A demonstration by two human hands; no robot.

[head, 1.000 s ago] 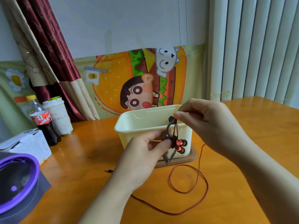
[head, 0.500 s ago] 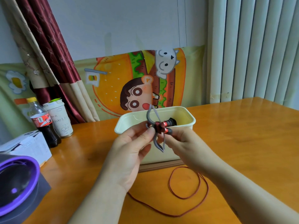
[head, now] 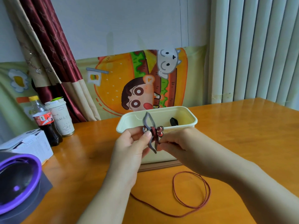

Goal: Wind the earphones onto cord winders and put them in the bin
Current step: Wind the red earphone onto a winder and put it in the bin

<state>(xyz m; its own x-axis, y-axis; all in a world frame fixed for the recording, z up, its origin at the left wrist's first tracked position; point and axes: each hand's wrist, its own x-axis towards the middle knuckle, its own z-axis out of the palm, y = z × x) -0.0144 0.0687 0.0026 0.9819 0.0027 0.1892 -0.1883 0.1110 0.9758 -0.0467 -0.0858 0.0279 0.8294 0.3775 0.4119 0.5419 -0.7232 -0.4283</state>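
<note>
My left hand (head: 131,147) pinches a grey cord winder (head: 148,122) in front of the cream bin (head: 186,125). Red cord is wrapped round the winder's middle, and the red earbuds (head: 160,132) stick out to its right. My right hand (head: 176,143) pinches the red cord just below the earbuds, at the winder's lower end. The rest of the red cord (head: 191,189) lies in loose loops on the table in front of the bin. A dark object (head: 174,122) lies inside the bin.
A cola bottle (head: 44,122) and a paper cup (head: 62,118) stand at the left rear. A white box (head: 30,144) and a purple-rimmed grey device (head: 17,180) sit at the left. The bin stands on a brown lid (head: 160,165). Curtain and blinds hang behind the table.
My right hand came down from above the winder to its lower right, laying cord round the middle. The winder rose slightly and the earbuds now point right.
</note>
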